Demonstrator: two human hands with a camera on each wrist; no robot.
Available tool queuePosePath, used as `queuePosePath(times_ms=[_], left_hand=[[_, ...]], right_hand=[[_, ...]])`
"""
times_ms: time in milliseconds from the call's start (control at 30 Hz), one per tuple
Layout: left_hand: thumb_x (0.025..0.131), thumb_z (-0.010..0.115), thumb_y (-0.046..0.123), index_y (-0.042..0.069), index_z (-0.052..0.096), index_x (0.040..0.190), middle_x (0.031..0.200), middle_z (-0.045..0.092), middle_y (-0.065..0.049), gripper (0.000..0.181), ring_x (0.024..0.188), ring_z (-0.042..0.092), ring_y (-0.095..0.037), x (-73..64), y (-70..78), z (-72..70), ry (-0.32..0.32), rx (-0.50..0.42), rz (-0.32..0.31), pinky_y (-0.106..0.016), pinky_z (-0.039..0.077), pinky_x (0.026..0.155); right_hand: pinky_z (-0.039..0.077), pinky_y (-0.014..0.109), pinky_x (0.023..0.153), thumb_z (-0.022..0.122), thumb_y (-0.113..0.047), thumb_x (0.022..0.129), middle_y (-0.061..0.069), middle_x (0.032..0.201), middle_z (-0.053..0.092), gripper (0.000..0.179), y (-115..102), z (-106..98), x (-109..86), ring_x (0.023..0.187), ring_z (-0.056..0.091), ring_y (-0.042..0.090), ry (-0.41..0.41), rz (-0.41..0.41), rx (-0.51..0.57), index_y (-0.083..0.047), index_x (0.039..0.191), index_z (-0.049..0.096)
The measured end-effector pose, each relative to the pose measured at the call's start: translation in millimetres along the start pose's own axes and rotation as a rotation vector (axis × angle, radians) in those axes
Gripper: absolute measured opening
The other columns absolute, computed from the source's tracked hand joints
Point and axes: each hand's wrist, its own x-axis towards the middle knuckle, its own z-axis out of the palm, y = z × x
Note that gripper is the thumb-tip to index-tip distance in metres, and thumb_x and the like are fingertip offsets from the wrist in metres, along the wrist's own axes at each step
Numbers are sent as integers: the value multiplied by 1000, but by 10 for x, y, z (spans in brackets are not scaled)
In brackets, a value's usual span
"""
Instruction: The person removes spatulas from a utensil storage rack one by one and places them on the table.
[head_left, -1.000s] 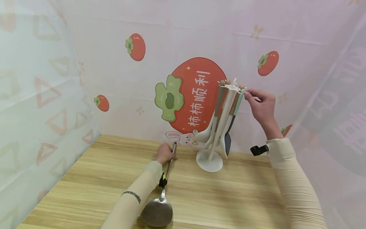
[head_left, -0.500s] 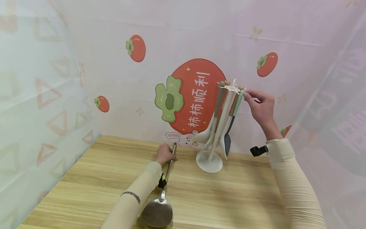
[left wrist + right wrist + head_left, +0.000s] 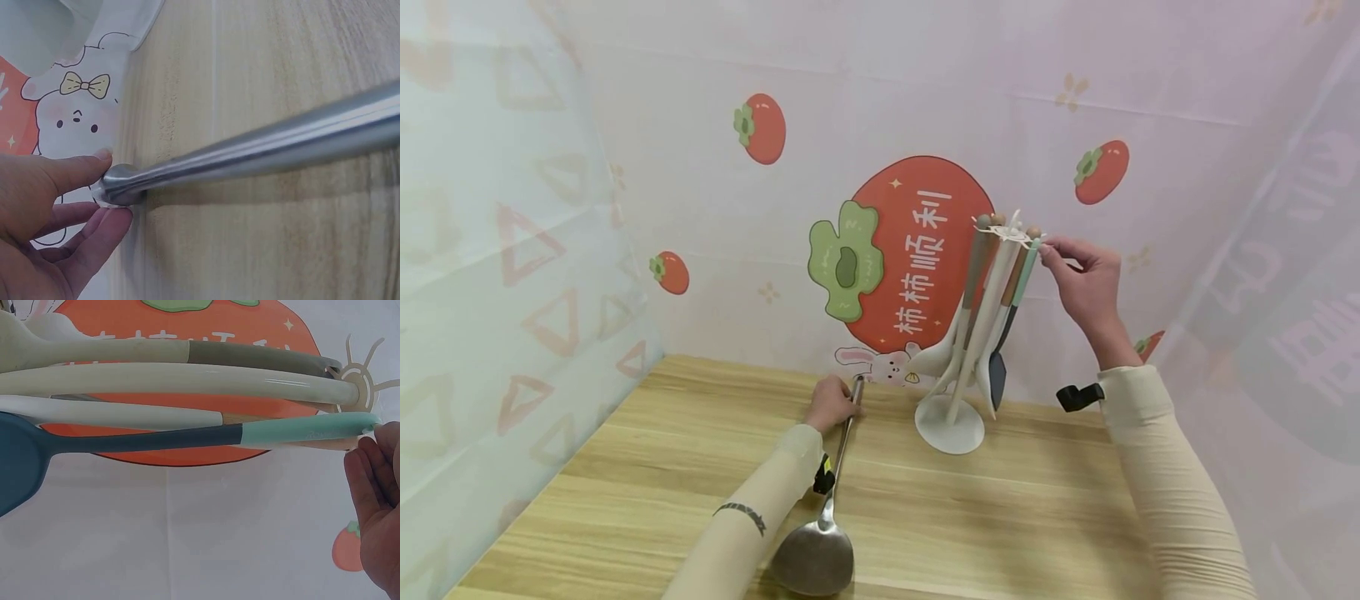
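Observation:
In the head view my left hand (image 3: 833,403) pinches the handle end of a steel wok spatula (image 3: 814,557), which lies lengthwise on the wooden table with its wide head toward me. The left wrist view shows thumb and fingertips at the flared tip of the steel handle (image 3: 250,147). Farther right, my right hand (image 3: 1086,275) is raised to the top of a white utensil stand (image 3: 951,433). There its fingertips pinch the end of a mint-handled turner (image 3: 306,429) with a dark blue head, hanging beside the stand's hooks (image 3: 369,375).
Several other utensils hang on the stand, among them a white ladle (image 3: 934,357) with a grey handle. Close behind the stand rises a cloth backdrop (image 3: 760,325) printed with persimmons. More cloth walls the left and right sides of the wooden table (image 3: 700,467).

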Motion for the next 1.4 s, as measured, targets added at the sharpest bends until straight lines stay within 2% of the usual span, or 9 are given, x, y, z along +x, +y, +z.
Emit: queuePosePath(times_ms=[133, 300, 433, 533, 633, 767, 933, 1167, 1400], left_hand=[[73, 91, 8, -5, 70, 86, 78, 62, -9, 28, 69, 53, -19, -4, 10, -31, -1, -10, -4, -26, 44, 56], [72, 90, 7, -5, 69, 85, 81, 64, -11, 27, 73, 55, -22, -18, 31, -68, 4, 2, 4, -31, 48, 60], [72, 87, 6, -5, 69, 95, 95, 68, -15, 31, 88, 61, -28, -21, 65, -134, 26, 15, -22, -40, 55, 77], [73, 84, 7, -5, 69, 103, 107, 70, -19, 35, 99, 64, -35, -7, 96, -208, 39, 22, -41, -46, 55, 89], [75, 82, 7, -5, 70, 105, 109, 71, -20, 35, 103, 65, -38, 36, 109, -279, 55, 27, -33, -48, 54, 93], [79, 80, 10, -6, 72, 106, 104, 73, -20, 32, 99, 69, -35, 116, 112, -340, 94, 19, 42, -47, 55, 90], [85, 75, 9, -9, 73, 110, 103, 74, -22, 31, 98, 70, -34, 181, 207, -388, 108, -91, 155, -46, 58, 87], [94, 72, 13, -7, 68, 125, 115, 72, -21, 37, 102, 69, -32, 238, 550, -433, 47, -238, 281, -45, 58, 90], [95, 73, 13, -5, 65, 131, 121, 69, -23, 42, 105, 68, -30, 287, 961, -445, -6, -351, 374, -41, 58, 93]], right_hand=[[53, 10, 77, 67, -4, 96, 2, 95, 77, 20, -13, -1, -6, 84, 66, 3, 3, 0, 0, 13, 105, 74], [53, 10, 77, 67, -4, 97, 5, 95, 77, 20, -9, -3, -8, 83, 66, 3, -2, -5, -4, 13, 105, 74], [53, 10, 78, 67, -5, 97, 0, 94, 77, 20, -1, -14, -2, 83, 67, 3, -5, 3, 6, 12, 105, 74], [53, 9, 77, 67, -6, 97, -8, 93, 75, 21, 17, -24, 7, 83, 66, 2, -6, 11, 10, 11, 107, 74], [52, 9, 77, 68, -7, 97, -11, 92, 75, 21, 30, -26, 18, 83, 66, 1, -7, 12, 8, 10, 107, 75], [53, 10, 78, 68, -8, 97, -5, 94, 77, 21, 10, -21, 21, 84, 67, 3, -10, 9, 7, 9, 106, 75], [53, 10, 80, 67, -5, 97, -2, 93, 76, 20, -29, -22, 7, 83, 67, 4, -17, 9, 7, 11, 105, 74], [52, 9, 77, 67, -6, 97, -11, 91, 74, 21, -53, -27, 14, 82, 66, 2, -14, 20, -8, 12, 107, 74], [52, 8, 75, 68, -9, 97, -11, 93, 75, 24, -80, -40, 27, 82, 66, -1, -7, 37, -29, 10, 110, 74]])
